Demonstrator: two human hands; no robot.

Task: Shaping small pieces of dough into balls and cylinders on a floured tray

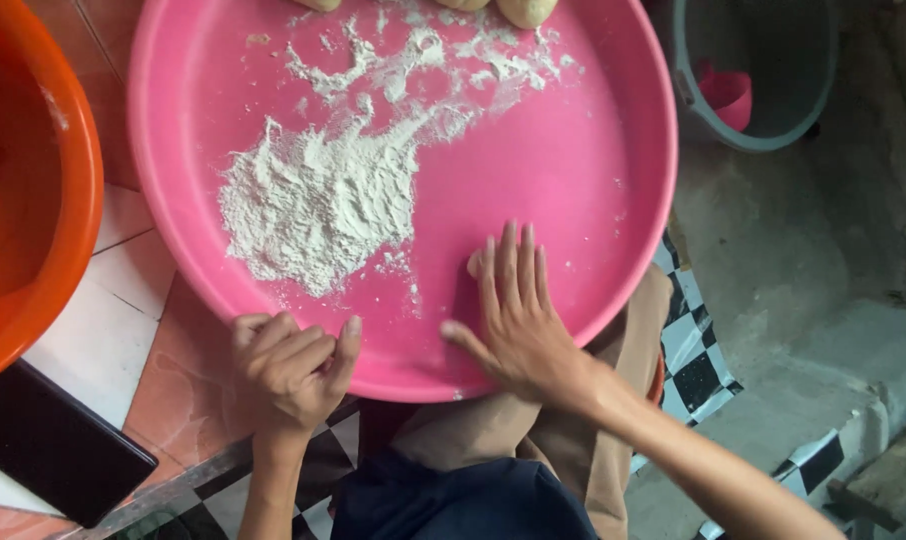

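Two bare hands at the near rim of a pink tray

Left hand (291,368) curls in a loose fist on the pink tray's (613,150) near rim, holding nothing visible; right hand (518,320) lies flat inside it, fingers straight and close together; beyond the fingertips a flour heap (313,205); farther off, dough balls (526,10); left of the fist, an orange basin (68,200)

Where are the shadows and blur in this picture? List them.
Head view: soft, even light; a faint shadow left of the right hand on the pink tray; flour sharp; the left hand on the rim is crisp; no strong glare; corners slightly softer.
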